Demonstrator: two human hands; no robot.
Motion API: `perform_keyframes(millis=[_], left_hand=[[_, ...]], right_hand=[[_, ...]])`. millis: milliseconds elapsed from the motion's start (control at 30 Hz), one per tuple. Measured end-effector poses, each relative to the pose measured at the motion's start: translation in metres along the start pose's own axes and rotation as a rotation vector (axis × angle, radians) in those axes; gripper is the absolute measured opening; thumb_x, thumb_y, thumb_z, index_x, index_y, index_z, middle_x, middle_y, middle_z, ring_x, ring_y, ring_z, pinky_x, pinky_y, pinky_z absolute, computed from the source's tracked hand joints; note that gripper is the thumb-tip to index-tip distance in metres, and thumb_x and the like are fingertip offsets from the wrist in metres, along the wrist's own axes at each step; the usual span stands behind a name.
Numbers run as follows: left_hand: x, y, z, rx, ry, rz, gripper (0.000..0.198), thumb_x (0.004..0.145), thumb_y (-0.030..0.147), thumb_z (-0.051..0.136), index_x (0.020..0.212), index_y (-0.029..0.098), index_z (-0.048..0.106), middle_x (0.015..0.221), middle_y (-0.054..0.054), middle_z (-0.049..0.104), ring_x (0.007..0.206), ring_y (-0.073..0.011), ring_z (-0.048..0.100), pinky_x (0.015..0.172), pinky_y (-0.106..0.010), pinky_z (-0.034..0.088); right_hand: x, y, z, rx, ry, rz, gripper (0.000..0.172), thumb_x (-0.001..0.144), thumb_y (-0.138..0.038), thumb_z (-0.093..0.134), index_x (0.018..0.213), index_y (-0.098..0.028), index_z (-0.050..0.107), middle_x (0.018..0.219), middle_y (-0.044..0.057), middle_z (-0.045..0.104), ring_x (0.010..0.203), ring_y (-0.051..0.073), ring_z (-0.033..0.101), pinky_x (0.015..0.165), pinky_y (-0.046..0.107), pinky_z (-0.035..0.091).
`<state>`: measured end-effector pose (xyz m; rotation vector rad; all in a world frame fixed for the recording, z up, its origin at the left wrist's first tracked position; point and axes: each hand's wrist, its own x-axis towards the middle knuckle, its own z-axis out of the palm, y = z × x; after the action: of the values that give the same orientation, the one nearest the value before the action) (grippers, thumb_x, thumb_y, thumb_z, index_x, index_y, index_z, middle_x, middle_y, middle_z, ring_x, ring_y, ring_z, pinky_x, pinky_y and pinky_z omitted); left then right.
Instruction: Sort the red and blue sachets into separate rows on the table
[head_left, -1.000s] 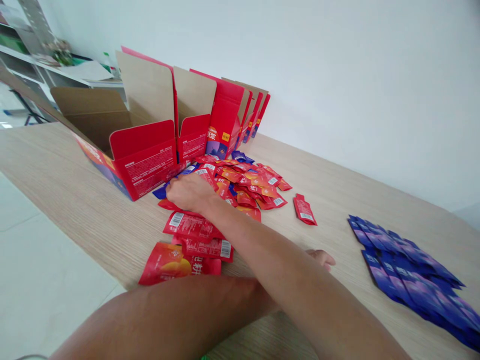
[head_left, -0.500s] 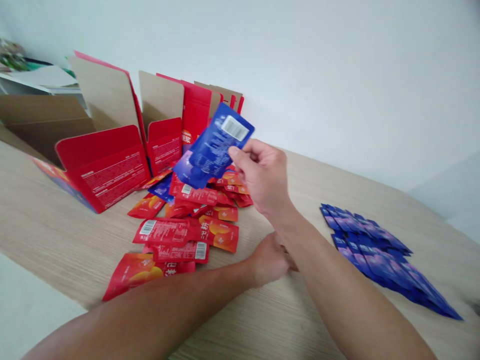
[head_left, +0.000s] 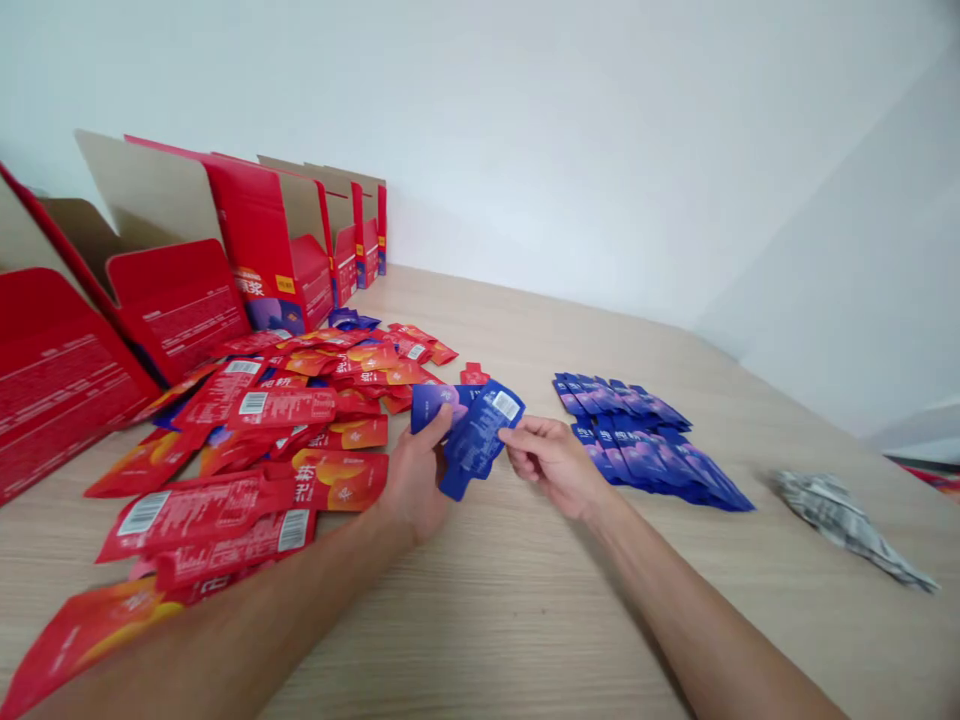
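My left hand [head_left: 418, 482] pinches a blue sachet [head_left: 427, 402] whose purple front is partly covered by the thumb. Over its right side lies a second blue sachet [head_left: 484, 432], barcode up, gripped at its right edge between the thumb and fingers of my right hand [head_left: 551, 458]. Both sachets are held above the table and overlap. Left of my hands spreads a loose pile of red sachets [head_left: 225, 510] with orange fruit prints, with a few blue ones showing among them. To the right, blue sachets [head_left: 645, 455] lie overlapped in two rows.
Open red cardboard boxes [head_left: 176, 300] stand in a row along the back left, flaps raised. A crumpled grey-and-white packet [head_left: 844, 520] lies far right on the wooden table [head_left: 480, 620]. The white wall [head_left: 525, 170] rises behind.
My right hand has brought its blue sachet down from above the pile to my left hand, where another blue sachet now shows. The view has turned right, revealing the grey-and-white packet.
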<state>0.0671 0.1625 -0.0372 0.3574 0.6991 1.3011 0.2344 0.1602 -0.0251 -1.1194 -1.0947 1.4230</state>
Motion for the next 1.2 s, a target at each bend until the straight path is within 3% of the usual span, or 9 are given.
perform_keyframes(millis=[200, 333, 433, 500, 600, 867, 967, 1067, 1200], left_hand=[[0.006, 0.009, -0.001, 0.034, 0.067, 0.112, 0.015, 0.093, 0.026, 0.078, 0.089, 0.015, 0.068, 0.085, -0.007, 0.079, 0.078, -0.0223, 0.079, 0.080, -0.038, 0.066], [0.009, 0.015, -0.002, 0.071, 0.175, 0.100, 0.018, 0.099, 0.024, 0.069, 0.085, 0.015, 0.063, 0.083, -0.006, 0.076, 0.075, -0.0228, 0.078, 0.078, -0.043, 0.068], [0.010, 0.010, -0.005, 0.091, 0.164, 0.124, 0.018, 0.094, 0.025, 0.076, 0.086, 0.015, 0.063, 0.082, -0.004, 0.074, 0.076, -0.0224, 0.078, 0.076, -0.042, 0.068], [0.010, 0.005, -0.007, 0.105, 0.131, 0.137, 0.023, 0.089, 0.028, 0.082, 0.087, 0.015, 0.063, 0.081, -0.003, 0.073, 0.076, -0.0215, 0.077, 0.076, -0.041, 0.068], [0.009, -0.001, -0.010, 0.134, 0.089, 0.163, 0.032, 0.081, 0.034, 0.089, 0.089, 0.016, 0.064, 0.081, -0.002, 0.074, 0.076, -0.0214, 0.076, 0.078, -0.042, 0.068], [0.007, -0.004, -0.013, 0.166, 0.048, 0.211, 0.040, 0.075, 0.033, 0.091, 0.097, 0.019, 0.060, 0.087, 0.000, 0.076, 0.078, -0.0215, 0.077, 0.078, -0.043, 0.067], [0.006, -0.003, -0.013, 0.170, 0.047, 0.214, 0.040, 0.076, 0.033, 0.091, 0.099, 0.019, 0.060, 0.088, 0.000, 0.076, 0.079, -0.0209, 0.076, 0.079, -0.042, 0.067], [0.005, -0.004, -0.011, 0.174, 0.050, 0.222, 0.038, 0.078, 0.032, 0.089, 0.100, 0.018, 0.061, 0.088, -0.001, 0.076, 0.080, -0.0210, 0.077, 0.079, -0.041, 0.067], [0.005, -0.004, -0.010, 0.179, 0.066, 0.220, 0.039, 0.077, 0.030, 0.089, 0.102, 0.019, 0.061, 0.087, -0.001, 0.077, 0.077, -0.0221, 0.077, 0.077, -0.043, 0.067]], right_hand=[[0.003, -0.009, -0.019, -0.226, 0.071, -0.169, 0.042, 0.071, -0.055, 0.086, 0.079, -0.019, 0.064, 0.051, -0.007, 0.053, 0.041, 0.007, 0.037, 0.044, 0.022, 0.027], [-0.018, -0.023, -0.025, -0.693, -0.036, -0.219, 0.036, 0.088, -0.056, 0.072, 0.090, -0.021, 0.062, 0.064, -0.002, 0.062, 0.052, 0.013, 0.052, 0.052, 0.026, 0.039], [-0.043, -0.023, -0.011, -1.230, -0.175, -0.198, 0.054, 0.082, -0.052, 0.085, 0.118, -0.017, 0.066, 0.102, 0.011, 0.074, 0.090, 0.026, 0.069, 0.078, 0.036, 0.054], [-0.059, -0.018, 0.006, -1.514, -0.219, -0.202, 0.073, 0.079, -0.050, 0.089, 0.136, -0.013, 0.062, 0.123, 0.019, 0.070, 0.112, 0.037, 0.066, 0.095, 0.048, 0.053], [-0.070, -0.012, 0.026, -1.696, -0.276, -0.207, 0.057, 0.095, -0.040, 0.072, 0.141, -0.008, 0.060, 0.125, 0.023, 0.067, 0.117, 0.040, 0.064, 0.098, 0.053, 0.053], [-0.064, -0.023, 0.016, -1.508, -0.494, -0.308, 0.072, 0.076, -0.036, 0.080, 0.142, -0.015, 0.059, 0.108, 0.012, 0.067, 0.098, 0.030, 0.065, 0.092, 0.042, 0.055], [-0.067, -0.029, 0.005, -1.364, -0.343, -0.460, 0.061, 0.077, -0.028, 0.075, 0.135, -0.019, 0.061, 0.114, 0.011, 0.067, 0.105, 0.029, 0.063, 0.098, 0.044, 0.052], [-0.072, -0.027, -0.008, -1.079, -0.049, -0.660, 0.062, 0.076, -0.024, 0.071, 0.135, -0.023, 0.054, 0.117, 0.009, 0.066, 0.106, 0.026, 0.061, 0.096, 0.043, 0.051], [-0.083, 0.001, -0.028, -0.722, 0.161, -0.622, 0.052, 0.083, -0.025, 0.072, 0.127, -0.027, 0.044, 0.121, 0.008, 0.065, 0.104, 0.022, 0.066, 0.092, 0.039, 0.054]])
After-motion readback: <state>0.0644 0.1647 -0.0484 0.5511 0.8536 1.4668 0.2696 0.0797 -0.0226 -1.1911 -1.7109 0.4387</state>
